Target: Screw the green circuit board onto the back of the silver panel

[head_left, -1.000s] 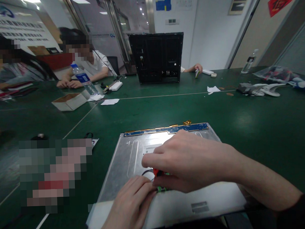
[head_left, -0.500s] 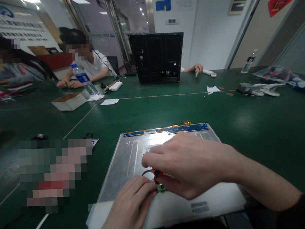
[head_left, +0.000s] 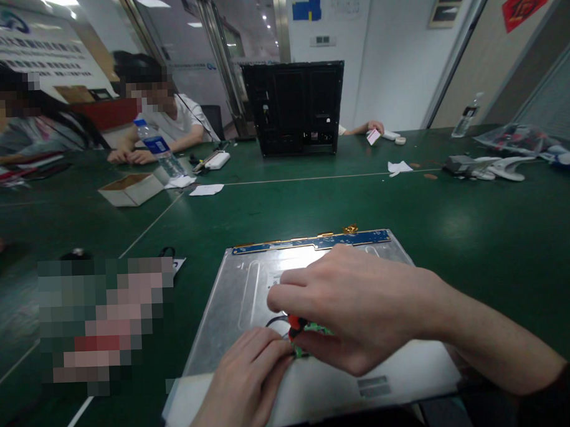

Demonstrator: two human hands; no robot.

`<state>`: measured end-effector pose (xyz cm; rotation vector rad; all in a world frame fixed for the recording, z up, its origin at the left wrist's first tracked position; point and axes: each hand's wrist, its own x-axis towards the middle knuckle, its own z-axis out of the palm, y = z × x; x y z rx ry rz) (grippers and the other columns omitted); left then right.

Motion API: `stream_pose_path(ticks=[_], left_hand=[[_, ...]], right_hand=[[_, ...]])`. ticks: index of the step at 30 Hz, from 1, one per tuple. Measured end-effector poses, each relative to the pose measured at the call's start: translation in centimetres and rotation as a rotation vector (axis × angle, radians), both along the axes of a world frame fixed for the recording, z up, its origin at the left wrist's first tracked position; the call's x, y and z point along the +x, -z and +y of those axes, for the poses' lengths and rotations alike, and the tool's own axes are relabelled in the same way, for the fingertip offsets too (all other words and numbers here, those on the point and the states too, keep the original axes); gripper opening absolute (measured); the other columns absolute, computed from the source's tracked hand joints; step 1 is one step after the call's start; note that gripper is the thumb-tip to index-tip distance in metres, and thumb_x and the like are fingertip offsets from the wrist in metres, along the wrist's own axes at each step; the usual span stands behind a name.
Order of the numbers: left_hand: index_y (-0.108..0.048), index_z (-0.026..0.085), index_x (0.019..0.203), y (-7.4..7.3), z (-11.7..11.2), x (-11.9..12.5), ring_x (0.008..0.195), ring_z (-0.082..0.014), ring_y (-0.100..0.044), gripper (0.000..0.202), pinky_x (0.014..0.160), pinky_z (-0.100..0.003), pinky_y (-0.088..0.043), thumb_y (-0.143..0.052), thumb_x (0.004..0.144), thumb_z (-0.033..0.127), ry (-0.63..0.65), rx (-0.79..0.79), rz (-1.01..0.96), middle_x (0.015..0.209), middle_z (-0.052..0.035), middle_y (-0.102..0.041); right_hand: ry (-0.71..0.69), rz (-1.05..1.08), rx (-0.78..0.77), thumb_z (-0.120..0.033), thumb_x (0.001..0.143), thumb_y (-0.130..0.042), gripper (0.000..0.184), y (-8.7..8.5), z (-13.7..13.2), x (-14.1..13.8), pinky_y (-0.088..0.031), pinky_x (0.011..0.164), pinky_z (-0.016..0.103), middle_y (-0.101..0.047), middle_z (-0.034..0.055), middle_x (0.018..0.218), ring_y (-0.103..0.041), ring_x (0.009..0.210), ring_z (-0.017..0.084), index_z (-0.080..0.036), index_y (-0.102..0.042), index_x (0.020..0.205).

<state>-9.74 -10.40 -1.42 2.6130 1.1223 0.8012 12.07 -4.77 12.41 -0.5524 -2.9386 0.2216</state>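
Observation:
A silvery metal display panel (head_left: 218,325) lies flat before me, with a long blue circuit board (head_left: 290,243) along its far edge. My right hand (head_left: 356,304) is closed around a red-and-black screwdriver (head_left: 296,323), held over a small green circuit board (head_left: 321,328). Much of the tool and the board is hidden under that hand. My left hand (head_left: 248,373) rests low on the panel, its fingers together and the fingertips pressed at the left end of the green board. A thin dark cable (head_left: 274,320) curves just beyond these fingertips.
A black panel housing (head_left: 297,107) stands upright across the green table (head_left: 266,211). Farther left are an open box (head_left: 132,189) and a water bottle (head_left: 159,149). White-handled tools (head_left: 491,167) lie at the right. Other people sit at the far side and left.
More of the screwdriver's red handle and of the green board shows beside my right hand. Both hands stay nearly in place. Across the table, another person's hand has turned a small card.

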Motion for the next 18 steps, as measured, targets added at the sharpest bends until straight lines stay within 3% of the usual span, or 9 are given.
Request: stream_pose_path(ticks=[7, 13, 18], left_hand=[[-0.061, 0.022, 0.096, 0.53, -0.17, -0.29, 0.083, -0.0202, -0.063, 0.015, 0.069, -0.03, -0.053, -0.046, 0.094, 0.018, -0.003, -0.018, 0.013, 0.089, -0.0042, -0.064], [-0.061, 0.023, 0.095, 0.9, -0.21, -0.34, 0.08, -0.0193, -0.062, 0.016, 0.067, -0.03, -0.051, -0.047, 0.095, 0.017, -0.001, -0.027, -0.002, 0.088, -0.0029, -0.064], [-0.06, 0.022, 0.097, 0.56, -0.11, -0.18, 0.083, -0.0208, -0.062, 0.015, 0.07, -0.032, -0.053, -0.045, 0.095, 0.017, 0.003, -0.006, 0.001, 0.089, -0.0044, -0.063]], right_hand=[[-0.007, 0.016, 0.051, -0.022, 0.085, -0.049, 0.012, 0.16, 0.03, -0.09, -0.024, 0.048, 0.028, -0.06, 0.0006, 0.086, -0.044, 0.061, 0.012, -0.016, -0.051, 0.096], [-0.002, 0.015, 0.117, -0.03, 0.094, -0.046, 0.013, 0.5, 0.26, -0.09, -0.017, 0.048, 0.028, -0.061, -0.001, 0.074, -0.045, 0.058, 0.012, -0.019, -0.052, 0.098], [-0.012, 0.017, 0.06, -0.033, 0.092, -0.048, 0.016, 0.27, 0.18, 0.01, -0.02, 0.048, 0.028, -0.06, -0.0007, 0.077, -0.042, 0.057, 0.012, -0.019, -0.051, 0.099]])
